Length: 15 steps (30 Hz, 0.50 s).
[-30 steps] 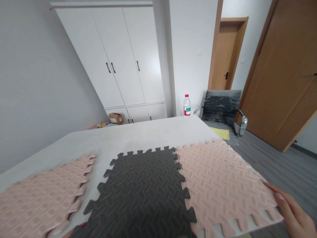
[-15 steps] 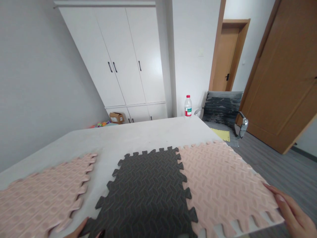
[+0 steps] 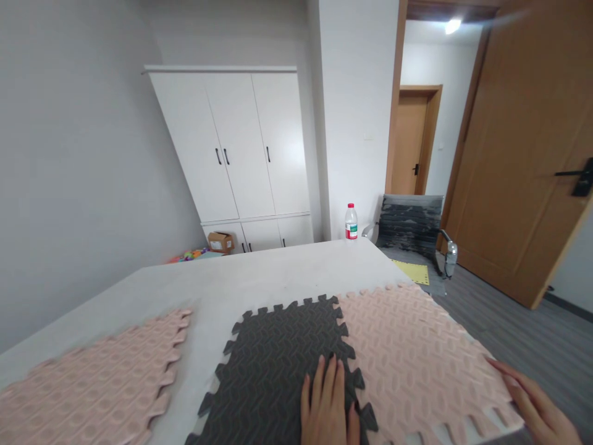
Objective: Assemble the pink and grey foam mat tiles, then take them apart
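The left hand [image 3: 328, 405] lies flat, fingers together, palm down on the dark grey interlocking foam mat tile [image 3: 278, 364], holding nothing, just beside its toothed seam with the pale pink foam mat tile [image 3: 417, 358]. The right hand [image 3: 537, 405] rests open on that pink tile's far corner, fingers extended, on the white table [image 3: 259, 278].

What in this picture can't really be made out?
- Head view, right hand: the wrist runs off the bottom edge, and the pink mat hides any fingers under its rim.
- Left hand: the palm is cut off by the bottom edge as it lies on the dark mat.
- Bottle: its label is too small to read.
- Colourful things by the cabinet: too small to identify, half hidden behind the table.
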{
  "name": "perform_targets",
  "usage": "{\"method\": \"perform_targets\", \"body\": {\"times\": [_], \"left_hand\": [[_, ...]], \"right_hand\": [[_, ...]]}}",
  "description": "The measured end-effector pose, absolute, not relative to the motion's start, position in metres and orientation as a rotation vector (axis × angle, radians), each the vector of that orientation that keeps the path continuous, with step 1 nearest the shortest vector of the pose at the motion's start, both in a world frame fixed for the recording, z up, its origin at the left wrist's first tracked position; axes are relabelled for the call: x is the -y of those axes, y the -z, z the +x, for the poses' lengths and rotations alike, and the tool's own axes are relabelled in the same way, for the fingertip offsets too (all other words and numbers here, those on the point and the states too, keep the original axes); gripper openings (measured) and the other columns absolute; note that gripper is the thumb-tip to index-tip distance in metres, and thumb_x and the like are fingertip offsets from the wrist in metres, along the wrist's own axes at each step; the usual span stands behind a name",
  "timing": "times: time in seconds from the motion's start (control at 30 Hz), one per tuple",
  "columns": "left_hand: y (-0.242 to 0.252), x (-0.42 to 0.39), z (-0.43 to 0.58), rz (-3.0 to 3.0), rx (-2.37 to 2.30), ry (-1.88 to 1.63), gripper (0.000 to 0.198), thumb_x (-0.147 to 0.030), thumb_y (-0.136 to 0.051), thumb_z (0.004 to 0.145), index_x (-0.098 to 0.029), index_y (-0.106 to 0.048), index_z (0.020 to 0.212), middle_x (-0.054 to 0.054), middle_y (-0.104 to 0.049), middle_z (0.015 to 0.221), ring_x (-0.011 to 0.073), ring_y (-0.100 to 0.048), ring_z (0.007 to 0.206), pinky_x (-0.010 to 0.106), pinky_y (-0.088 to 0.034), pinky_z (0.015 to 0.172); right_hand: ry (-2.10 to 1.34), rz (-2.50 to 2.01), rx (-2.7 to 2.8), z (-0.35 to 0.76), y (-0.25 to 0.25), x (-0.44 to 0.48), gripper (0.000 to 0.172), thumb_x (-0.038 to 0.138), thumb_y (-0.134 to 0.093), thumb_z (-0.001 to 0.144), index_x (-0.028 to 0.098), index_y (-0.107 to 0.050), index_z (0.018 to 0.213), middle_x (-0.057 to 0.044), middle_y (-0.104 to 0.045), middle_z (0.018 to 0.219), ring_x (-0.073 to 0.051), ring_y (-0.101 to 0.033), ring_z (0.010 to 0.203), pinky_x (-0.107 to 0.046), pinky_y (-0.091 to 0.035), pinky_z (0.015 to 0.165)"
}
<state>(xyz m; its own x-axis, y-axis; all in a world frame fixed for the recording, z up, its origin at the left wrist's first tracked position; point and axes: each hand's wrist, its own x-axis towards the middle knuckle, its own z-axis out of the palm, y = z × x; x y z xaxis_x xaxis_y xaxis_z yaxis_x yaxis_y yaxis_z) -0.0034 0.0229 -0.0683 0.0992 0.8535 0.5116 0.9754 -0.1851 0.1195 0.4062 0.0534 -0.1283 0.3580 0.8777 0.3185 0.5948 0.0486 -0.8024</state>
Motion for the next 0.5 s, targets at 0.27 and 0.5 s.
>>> {"method": "perform_targets", "body": {"times": [0.27,0.5], "left_hand": [[0.077,-0.024,0.023,-2.114,1.958,0.753,0.05,-0.025,-0.04,0.082,-0.028,-0.051,0.13,0.0,-0.05,0.137,0.027,-0.046,0.127,0.057,-0.036,0.104],[0.068,-0.022,0.029,-2.116,2.063,0.845,0.044,-0.039,-0.045,0.084,-0.029,-0.055,0.126,-0.002,-0.052,0.135,0.0279,-0.047,0.126,0.058,-0.032,0.106]], "right_hand": [[-0.326,-1.618,1.394,0.408,0.133,-0.054,0.048,0.054,-0.044,0.086,0.021,-0.061,0.115,-0.007,-0.058,0.125,-0.029,-0.052,0.117,-0.05,-0.029,0.109],[-0.209,-1.658,1.54,0.421,0.133,-0.056,0.047,0.055,-0.042,0.087,0.023,-0.063,0.114,-0.007,-0.061,0.12,-0.027,-0.058,0.109,-0.045,-0.044,0.098]]}}
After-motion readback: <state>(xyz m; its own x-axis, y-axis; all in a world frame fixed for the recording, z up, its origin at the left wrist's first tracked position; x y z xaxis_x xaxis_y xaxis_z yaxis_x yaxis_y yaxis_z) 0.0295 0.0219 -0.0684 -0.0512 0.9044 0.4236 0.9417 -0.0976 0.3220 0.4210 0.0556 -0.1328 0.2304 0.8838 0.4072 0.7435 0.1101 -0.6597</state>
